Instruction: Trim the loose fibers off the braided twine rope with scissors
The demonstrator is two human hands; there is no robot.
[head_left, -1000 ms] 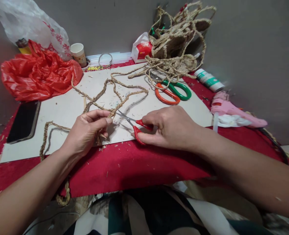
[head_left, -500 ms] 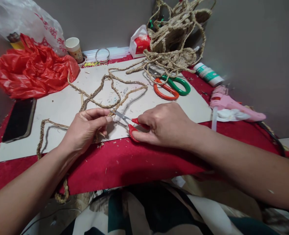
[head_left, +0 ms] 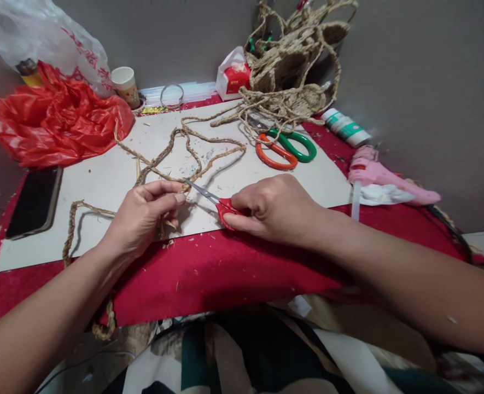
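Note:
My left hand (head_left: pixel 151 210) pinches a braided straw rope (head_left: pixel 221 155) near the front of a white board. The rope loops across the board, and one stretch of it hangs down past the table's front edge. In my right hand (head_left: pixel 272 210) is a pair of small scissors (head_left: pixel 209 194) with red handles, my thumb and fingers in the loops. Their blades are closed, and the tips touch or lie over the rope just beyond my left fingertips. My left palm and the rope inside it are hidden.
A red plastic bag (head_left: pixel 61 123) and a phone (head_left: pixel 34 202) lie left. At the back stand a paper cup (head_left: pixel 126 87), a tissue pack (head_left: pixel 234 76) and a heap of rope (head_left: pixel 291 65). Large scissors (head_left: pixel 277 156) and a pink glue gun (head_left: pixel 393 178) lie right.
The small scissors' blades and handles have come together, their tips at the rope by my left fingers. My left hand keeps its hold in nearly the same place.

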